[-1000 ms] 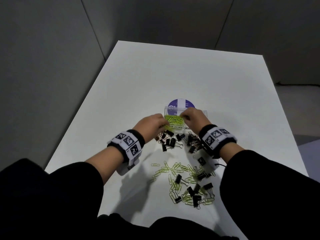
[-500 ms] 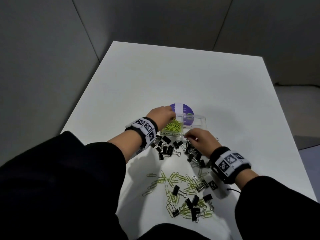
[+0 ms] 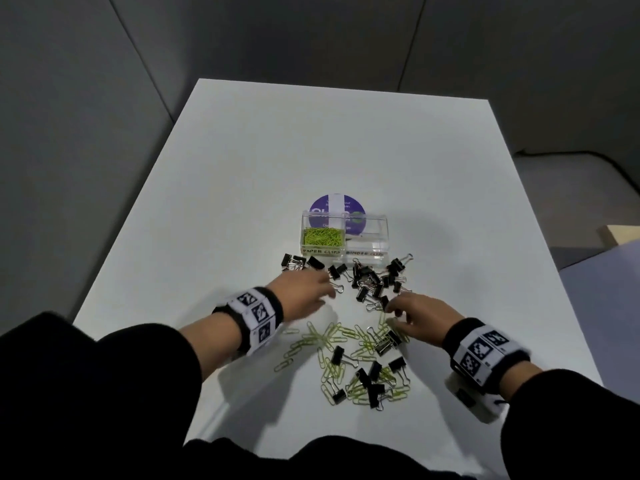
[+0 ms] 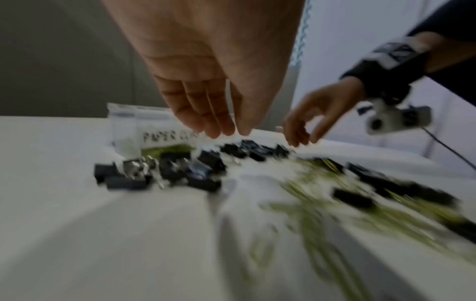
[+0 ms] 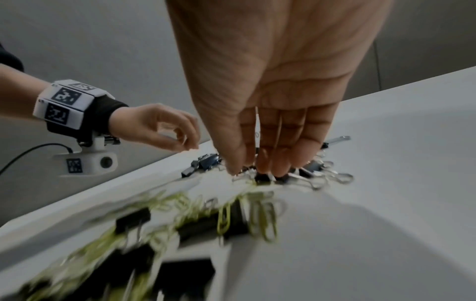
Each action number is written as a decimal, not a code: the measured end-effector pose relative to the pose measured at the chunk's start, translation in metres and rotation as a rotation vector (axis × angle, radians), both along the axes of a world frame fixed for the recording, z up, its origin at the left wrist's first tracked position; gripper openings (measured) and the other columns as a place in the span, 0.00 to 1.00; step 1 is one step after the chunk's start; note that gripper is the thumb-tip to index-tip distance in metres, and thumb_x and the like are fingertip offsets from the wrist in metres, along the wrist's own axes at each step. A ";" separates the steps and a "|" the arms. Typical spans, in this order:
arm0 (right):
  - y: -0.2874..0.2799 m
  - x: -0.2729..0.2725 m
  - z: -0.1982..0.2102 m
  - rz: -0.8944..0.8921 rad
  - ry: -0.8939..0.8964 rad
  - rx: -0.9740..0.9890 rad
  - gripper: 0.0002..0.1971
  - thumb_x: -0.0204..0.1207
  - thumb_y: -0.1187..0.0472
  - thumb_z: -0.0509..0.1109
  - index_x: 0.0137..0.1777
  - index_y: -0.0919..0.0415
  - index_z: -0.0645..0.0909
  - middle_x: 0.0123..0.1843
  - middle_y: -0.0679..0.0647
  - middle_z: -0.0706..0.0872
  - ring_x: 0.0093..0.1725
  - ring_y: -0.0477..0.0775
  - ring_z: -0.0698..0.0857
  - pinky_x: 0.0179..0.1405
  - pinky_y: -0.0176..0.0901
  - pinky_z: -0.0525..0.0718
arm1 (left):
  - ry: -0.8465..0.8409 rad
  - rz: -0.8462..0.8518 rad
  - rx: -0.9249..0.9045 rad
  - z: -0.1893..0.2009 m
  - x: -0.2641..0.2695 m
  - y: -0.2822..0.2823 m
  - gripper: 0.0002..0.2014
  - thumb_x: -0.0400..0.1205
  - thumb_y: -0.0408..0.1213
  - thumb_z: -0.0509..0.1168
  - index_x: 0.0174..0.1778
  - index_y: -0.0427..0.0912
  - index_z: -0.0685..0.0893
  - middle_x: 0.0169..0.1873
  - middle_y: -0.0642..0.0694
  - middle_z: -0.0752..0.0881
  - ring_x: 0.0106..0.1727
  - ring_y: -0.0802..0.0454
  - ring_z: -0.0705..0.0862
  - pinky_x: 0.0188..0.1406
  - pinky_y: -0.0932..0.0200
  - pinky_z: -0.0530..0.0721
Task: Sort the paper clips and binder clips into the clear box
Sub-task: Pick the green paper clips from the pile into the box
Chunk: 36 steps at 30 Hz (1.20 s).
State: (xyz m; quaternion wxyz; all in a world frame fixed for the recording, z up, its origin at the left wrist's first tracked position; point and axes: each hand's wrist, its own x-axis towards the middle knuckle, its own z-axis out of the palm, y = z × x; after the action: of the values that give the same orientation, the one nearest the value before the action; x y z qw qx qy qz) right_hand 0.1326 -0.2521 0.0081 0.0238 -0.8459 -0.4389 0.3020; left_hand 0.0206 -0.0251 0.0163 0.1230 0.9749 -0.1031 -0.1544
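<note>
I see the clear box (image 3: pixel 344 237) at twelve o'clock from both hands, its left compartment holding green paper clips (image 3: pixel 323 236), the right one apparently bare. My left hand (image 3: pixel 304 292) hangs over the black binder clips (image 3: pixel 372 282), fingers loosely extended, holding nothing. My right hand (image 3: pixel 420 315) reaches down, fingertips (image 5: pixel 260 166) touching clips at the pile's two o'clock edge; whether it grips one I cannot tell. Loose paper clips (image 3: pixel 346 348) lie at six o'clock. Half a second ago my left hand was at the box; it has drawn back.
</note>
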 end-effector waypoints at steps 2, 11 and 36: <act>-0.013 -0.007 0.000 0.027 -0.010 -0.046 0.18 0.78 0.51 0.65 0.67 0.54 0.73 0.64 0.51 0.79 0.55 0.50 0.81 0.44 0.35 0.70 | 0.071 -0.073 0.001 -0.007 -0.020 -0.017 0.17 0.84 0.42 0.58 0.68 0.44 0.76 0.65 0.45 0.78 0.62 0.49 0.79 0.59 0.57 0.82; -0.028 -0.043 -0.007 -0.036 -0.164 -0.040 0.20 0.81 0.45 0.58 0.66 0.56 0.70 0.64 0.51 0.76 0.55 0.53 0.81 0.44 0.40 0.76 | 0.122 -0.090 0.012 -0.030 -0.040 -0.059 0.21 0.81 0.46 0.62 0.68 0.43 0.74 0.65 0.42 0.76 0.62 0.43 0.77 0.56 0.47 0.79; 0.016 -0.044 -0.010 0.065 -0.138 0.176 0.11 0.81 0.57 0.59 0.59 0.59 0.77 0.55 0.53 0.84 0.50 0.54 0.84 0.44 0.41 0.79 | 0.021 0.213 -0.078 -0.025 -0.045 -0.018 0.18 0.85 0.42 0.57 0.70 0.42 0.75 0.64 0.44 0.76 0.56 0.47 0.82 0.49 0.57 0.81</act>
State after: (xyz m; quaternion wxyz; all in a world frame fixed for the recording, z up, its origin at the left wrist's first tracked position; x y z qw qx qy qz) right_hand 0.0887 -0.2362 -0.0017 0.0577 -0.8448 -0.4914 0.2039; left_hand -0.0244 -0.0434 -0.0089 0.1774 0.9732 -0.0036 -0.1465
